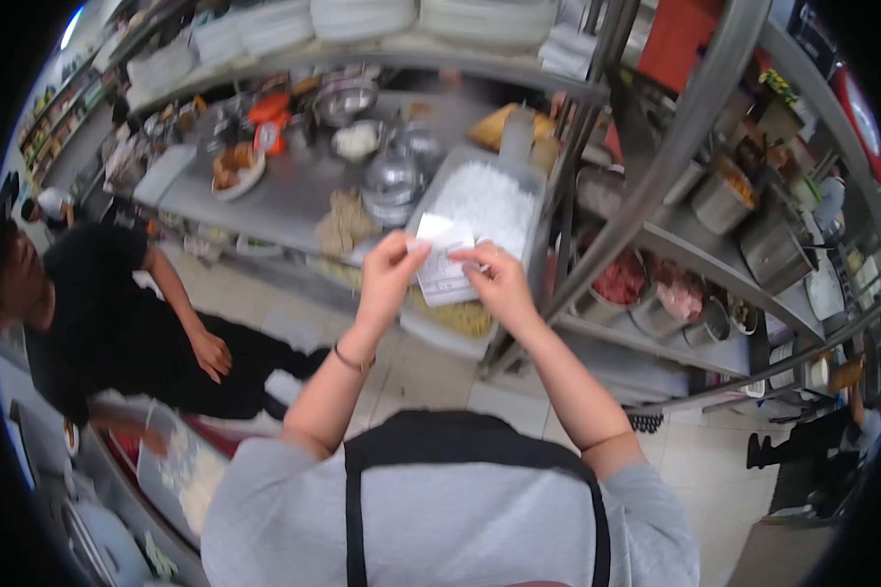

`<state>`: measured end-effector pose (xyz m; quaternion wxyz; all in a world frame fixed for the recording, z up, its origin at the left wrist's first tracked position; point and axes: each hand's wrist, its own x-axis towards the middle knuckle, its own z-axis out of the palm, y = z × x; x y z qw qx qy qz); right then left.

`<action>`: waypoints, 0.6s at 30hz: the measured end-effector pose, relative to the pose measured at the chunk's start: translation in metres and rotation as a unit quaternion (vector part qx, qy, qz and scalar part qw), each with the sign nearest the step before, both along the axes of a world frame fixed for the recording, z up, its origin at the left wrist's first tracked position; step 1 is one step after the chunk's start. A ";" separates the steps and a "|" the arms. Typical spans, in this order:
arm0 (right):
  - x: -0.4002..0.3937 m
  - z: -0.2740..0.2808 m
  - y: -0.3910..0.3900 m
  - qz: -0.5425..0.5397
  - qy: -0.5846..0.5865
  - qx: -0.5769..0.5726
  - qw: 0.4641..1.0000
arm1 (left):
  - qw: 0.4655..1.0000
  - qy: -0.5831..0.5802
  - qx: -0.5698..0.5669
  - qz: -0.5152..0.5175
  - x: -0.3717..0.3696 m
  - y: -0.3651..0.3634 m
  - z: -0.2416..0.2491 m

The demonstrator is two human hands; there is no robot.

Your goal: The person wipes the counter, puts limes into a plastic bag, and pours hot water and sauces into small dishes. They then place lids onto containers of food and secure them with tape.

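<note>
A small white paper slip (445, 279) with printed lines is held up in front of me at chest height. My left hand (390, 276) pinches its left edge between thumb and fingers. On the opposite edge, the fingers of my right hand (499, 284) close on the same slip. Behind the paper stands a clear tub (535, 181) of white, flaky or granular contents. Stacked metal bowls (392, 186) and a crumpled beige cloth (346, 223) lie just left of it on the steel counter (286, 199).
A co-worker in black (117, 303) stands at my left. Steel shelving (700, 240) on the right holds pots and containers of raw meat (619, 282). White plates (362, 18) are stacked on the shelf above the counter. A plate of brown food (237, 172) sits on the counter.
</note>
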<state>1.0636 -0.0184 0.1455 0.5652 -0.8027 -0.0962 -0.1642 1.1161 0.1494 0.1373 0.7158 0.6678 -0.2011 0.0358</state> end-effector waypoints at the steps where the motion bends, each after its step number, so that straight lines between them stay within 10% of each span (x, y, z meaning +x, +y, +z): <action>1: 0.018 0.000 0.001 -0.031 -0.052 -0.074 0.995 | 0.997 -0.065 0.025 0.042 0.010 0.005 0.004; 5: 0.094 0.025 -0.012 -0.124 -0.216 -0.220 0.943 | 0.994 -0.074 0.020 0.072 0.048 0.039 -0.006; 18: 0.323 0.316 -0.140 -0.287 -0.346 0.055 0.892 | 0.993 0.046 -0.036 0.106 0.045 0.122 -0.045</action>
